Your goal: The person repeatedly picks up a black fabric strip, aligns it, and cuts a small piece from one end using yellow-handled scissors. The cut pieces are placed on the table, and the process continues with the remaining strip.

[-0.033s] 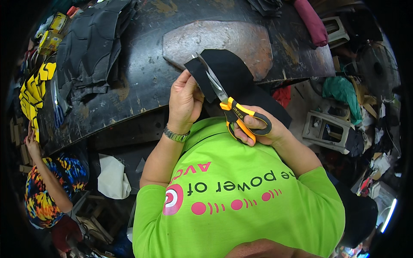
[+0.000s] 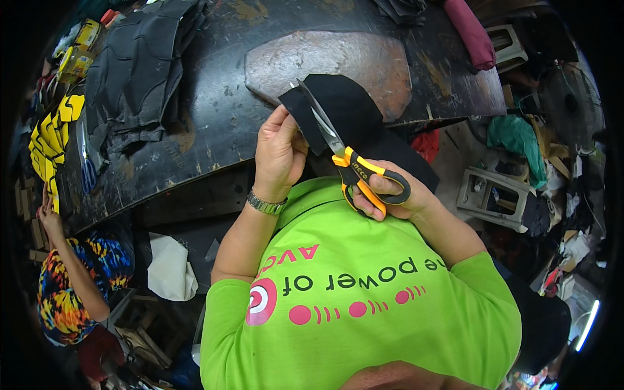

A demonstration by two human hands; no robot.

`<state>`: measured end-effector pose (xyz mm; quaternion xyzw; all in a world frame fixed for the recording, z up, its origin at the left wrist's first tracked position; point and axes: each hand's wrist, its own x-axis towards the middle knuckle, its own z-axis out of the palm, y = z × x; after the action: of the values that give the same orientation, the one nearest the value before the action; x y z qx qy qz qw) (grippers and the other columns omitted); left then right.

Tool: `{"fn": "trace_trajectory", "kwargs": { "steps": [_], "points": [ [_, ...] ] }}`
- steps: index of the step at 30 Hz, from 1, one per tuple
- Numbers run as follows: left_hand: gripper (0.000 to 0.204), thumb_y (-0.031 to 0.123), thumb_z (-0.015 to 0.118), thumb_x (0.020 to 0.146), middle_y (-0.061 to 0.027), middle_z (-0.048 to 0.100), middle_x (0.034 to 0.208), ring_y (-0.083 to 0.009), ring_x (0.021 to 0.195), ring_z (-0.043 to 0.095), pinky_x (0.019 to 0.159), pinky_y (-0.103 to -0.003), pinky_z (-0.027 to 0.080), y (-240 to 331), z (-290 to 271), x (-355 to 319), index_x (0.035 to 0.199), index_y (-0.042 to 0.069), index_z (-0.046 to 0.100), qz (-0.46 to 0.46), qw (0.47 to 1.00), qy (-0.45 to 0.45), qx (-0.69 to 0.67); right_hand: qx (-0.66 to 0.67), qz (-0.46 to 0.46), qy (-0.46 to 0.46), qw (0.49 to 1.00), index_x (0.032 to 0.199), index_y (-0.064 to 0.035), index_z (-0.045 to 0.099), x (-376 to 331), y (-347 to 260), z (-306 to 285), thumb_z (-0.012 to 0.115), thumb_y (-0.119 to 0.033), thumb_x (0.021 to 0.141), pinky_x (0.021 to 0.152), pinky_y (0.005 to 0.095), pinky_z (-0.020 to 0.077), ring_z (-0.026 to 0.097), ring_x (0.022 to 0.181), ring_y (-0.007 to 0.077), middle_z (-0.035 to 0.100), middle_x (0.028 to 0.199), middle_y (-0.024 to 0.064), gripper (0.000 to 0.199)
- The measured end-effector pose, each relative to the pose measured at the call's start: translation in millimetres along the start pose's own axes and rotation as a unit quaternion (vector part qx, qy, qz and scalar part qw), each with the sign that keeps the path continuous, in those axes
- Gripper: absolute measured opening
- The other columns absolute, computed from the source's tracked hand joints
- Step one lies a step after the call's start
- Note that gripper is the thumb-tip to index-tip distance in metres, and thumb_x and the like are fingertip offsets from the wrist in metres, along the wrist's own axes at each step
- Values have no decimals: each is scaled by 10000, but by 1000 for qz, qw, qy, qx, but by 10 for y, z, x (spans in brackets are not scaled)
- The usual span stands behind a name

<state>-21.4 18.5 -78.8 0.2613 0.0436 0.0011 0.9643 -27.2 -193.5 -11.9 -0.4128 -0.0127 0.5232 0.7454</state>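
My left hand (image 2: 279,151) pinches the left edge of a piece of black fabric (image 2: 348,104) between thumb and fingers. In my right hand (image 2: 400,194) are scissors (image 2: 351,166) with yellow and black handles, my fingers through the loops. Their blades point up and to the left, slightly parted, with the cloth at them; one tip shows past the upper edge of the fabric. Part of the cloth lies over a worn brown board (image 2: 325,55), and the rest hangs down past the table edge behind my right hand.
The dark table (image 2: 214,110) carries stacked black padded pieces (image 2: 140,65), blue-handled scissors (image 2: 88,172), yellow cut pieces (image 2: 49,143) and a maroon roll (image 2: 469,32). At the far left, a co-worker's hand (image 2: 50,218) touches a yellow piece. A plastic stool (image 2: 493,198) stands right.
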Motion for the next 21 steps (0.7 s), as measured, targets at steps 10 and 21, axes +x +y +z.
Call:
{"fn": "trace_trajectory", "kwargs": {
  "steps": [10,21],
  "points": [
    [174,140,563,967,-50,676,982,-139,852,666,737,-273,559,-18,69,-26,1102,38,604,13,997,59,56,14,25,22,999,1018,-43,543,-9,-22,0,684,-251,898,406,161,410,513,459,37,573,671,21,278],
    [210,123,601,950,-2,646,946,-52,797,581,706,-194,475,32,199,4,1118,-2,594,-17,992,100,72,-450,-198,418,764,789,-59,570,-496,-794,-806,774,-69,778,507,165,325,441,581,-10,504,645,-79,204]
  ]
}}
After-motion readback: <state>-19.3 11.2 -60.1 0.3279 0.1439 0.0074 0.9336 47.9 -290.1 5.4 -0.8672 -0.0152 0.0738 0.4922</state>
